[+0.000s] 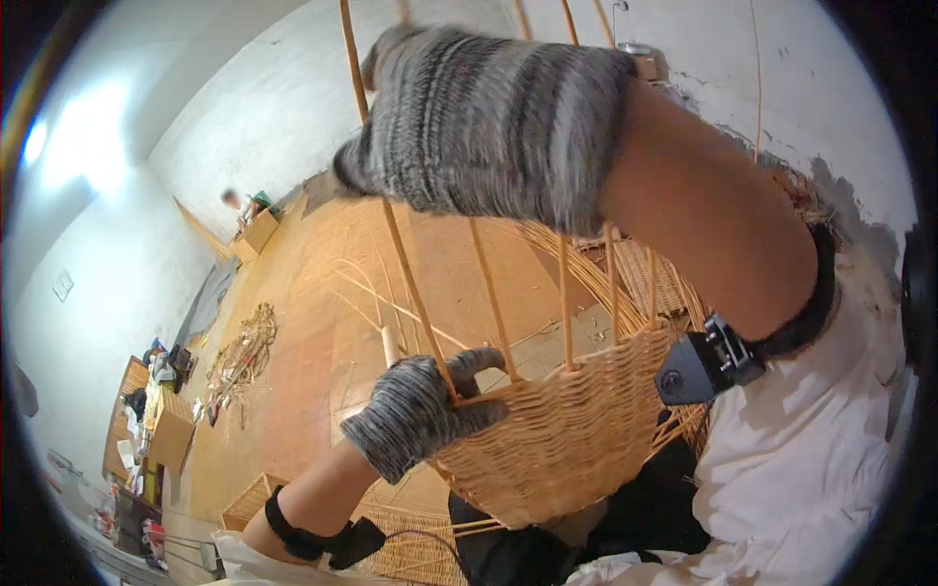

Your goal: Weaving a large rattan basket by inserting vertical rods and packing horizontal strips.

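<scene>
A half-woven wicker basket [557,444] rests against my lap, its side made of tan strands. Several upright stakes [489,298] rise from its edge. My left hand [425,410], in a grey knitted glove, is closed on the basket's left edge beside the base of a stake. Higher up, my right hand [489,122], gloved alike, reaches across the stakes with its back toward me. The leftmost stake [405,259] passes by its thumb and finger ends. That hand is slightly smeared, and most of its fingers are hidden, so its grip is unclear.
Loose wicker rods [586,269] lie beyond the basket on the right. A tangled heap of strands [249,347] is on the floor at left, near a wooden box [172,430]. Far back, another person [244,205] sits by a box. A woven piece [415,547] lies below my left forearm.
</scene>
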Demonstrator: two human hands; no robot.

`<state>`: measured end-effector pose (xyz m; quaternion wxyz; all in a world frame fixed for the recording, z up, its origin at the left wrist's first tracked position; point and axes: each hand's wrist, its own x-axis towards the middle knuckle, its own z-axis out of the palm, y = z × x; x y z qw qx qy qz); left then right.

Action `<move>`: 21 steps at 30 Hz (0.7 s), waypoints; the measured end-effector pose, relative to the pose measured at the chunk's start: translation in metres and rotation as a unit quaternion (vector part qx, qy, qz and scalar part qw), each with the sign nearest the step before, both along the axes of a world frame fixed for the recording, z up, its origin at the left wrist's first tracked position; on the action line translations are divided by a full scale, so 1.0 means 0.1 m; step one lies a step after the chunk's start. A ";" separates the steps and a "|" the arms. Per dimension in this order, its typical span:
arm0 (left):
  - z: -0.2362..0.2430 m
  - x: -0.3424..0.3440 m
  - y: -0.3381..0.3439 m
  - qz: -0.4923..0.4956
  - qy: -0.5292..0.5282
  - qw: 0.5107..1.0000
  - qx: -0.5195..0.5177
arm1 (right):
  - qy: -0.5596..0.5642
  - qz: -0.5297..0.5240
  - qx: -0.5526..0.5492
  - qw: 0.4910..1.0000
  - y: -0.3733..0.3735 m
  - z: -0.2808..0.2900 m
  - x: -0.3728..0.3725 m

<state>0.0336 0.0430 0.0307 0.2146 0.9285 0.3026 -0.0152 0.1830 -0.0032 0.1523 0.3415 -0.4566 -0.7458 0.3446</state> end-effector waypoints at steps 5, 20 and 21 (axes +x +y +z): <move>-0.04 -0.02 0.03 0.009 -0.060 0.995 -0.083 | 0.116 0.100 -0.037 0.988 -0.03 -0.20 0.30; 0.11 0.33 0.19 -0.206 -0.048 0.968 -0.135 | 0.574 -0.255 -0.020 0.778 -1.00 -2.06 0.47; 0.06 0.28 0.16 -0.150 -0.066 0.960 -0.228 | 0.574 -0.250 -0.017 0.779 -1.05 -2.12 0.58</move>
